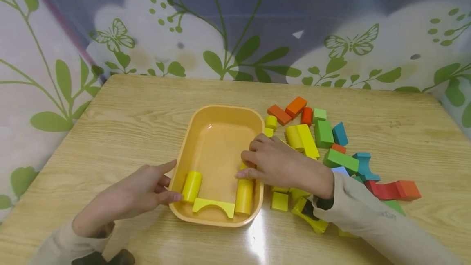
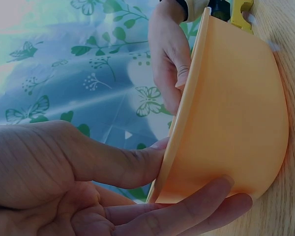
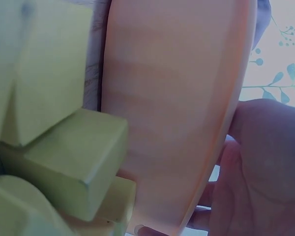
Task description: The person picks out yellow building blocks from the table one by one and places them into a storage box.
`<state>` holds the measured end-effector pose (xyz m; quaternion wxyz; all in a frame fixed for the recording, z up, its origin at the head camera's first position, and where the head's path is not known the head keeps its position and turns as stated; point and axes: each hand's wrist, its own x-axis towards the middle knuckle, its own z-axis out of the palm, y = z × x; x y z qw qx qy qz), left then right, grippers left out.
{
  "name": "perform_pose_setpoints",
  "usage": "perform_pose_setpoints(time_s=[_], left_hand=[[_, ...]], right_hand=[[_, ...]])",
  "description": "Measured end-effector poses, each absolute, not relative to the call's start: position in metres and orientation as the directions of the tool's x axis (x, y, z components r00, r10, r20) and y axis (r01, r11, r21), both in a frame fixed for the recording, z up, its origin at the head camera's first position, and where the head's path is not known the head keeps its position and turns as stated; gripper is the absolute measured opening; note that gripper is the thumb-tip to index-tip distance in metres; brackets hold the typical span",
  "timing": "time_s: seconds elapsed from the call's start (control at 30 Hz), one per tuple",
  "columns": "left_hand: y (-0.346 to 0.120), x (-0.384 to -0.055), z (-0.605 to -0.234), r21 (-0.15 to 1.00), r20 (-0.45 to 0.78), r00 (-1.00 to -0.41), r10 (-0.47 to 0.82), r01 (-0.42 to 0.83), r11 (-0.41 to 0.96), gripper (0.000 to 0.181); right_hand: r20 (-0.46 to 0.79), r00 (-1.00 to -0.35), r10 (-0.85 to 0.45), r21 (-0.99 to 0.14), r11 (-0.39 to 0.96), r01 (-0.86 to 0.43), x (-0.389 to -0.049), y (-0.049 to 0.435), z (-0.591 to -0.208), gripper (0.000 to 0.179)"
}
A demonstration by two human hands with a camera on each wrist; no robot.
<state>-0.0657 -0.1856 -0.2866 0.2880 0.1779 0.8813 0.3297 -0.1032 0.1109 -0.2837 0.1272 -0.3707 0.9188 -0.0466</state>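
Note:
My left hand [image 1: 137, 193] grips the left wall of a yellow-orange plastic tub [image 1: 220, 107]; the left wrist view shows the thumb at the rim and the fingers against the outer wall. Reaching over the right rim, my right hand [image 1: 274, 160] pinches a yellow block [image 1: 243, 166] between thumb and fingers. Most of that block is hidden under the hand. Just below it in the tub lies a yellow cylinder [image 1: 244, 199]. A second yellow cylinder [image 1: 192, 186] lies along the left wall, and a yellow arch block [image 1: 214, 207] sits along the near wall.
Right of the tub, loose yellow blocks [image 1: 280, 201] crowd close to its wall, partly under the right forearm. Farther right are green blocks [image 1: 324, 134], a blue arch [image 1: 363, 166], red pieces [image 1: 390, 190] and orange blocks [image 1: 296, 106]. A patterned cloth [image 1: 235, 32] hangs behind the wooden table [image 1: 140, 113].

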Motion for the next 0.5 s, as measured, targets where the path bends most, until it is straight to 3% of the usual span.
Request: perform_pose_setpoints(time_s=[0.3, 0.5], left_hand=[[-0.1857, -0.0662, -0.2866, 0.689, -0.388, -0.776, 0.497, 0.114, 0.715, 0.085], [-0.1862, -0.0658, -0.2872, 0.688, -0.386, -0.776, 0.499, 0.118, 0.716, 0.085]], right_hand=[[-0.181, -0.662, -0.727, -0.267, 0.684, -0.678, -0.1028, 0.1107, -0.2843, 0.031], [-0.213, -0.637, -0.741, -0.271, 0.671, -0.69, -0.102, 0.1103, -0.2853, 0.038]])
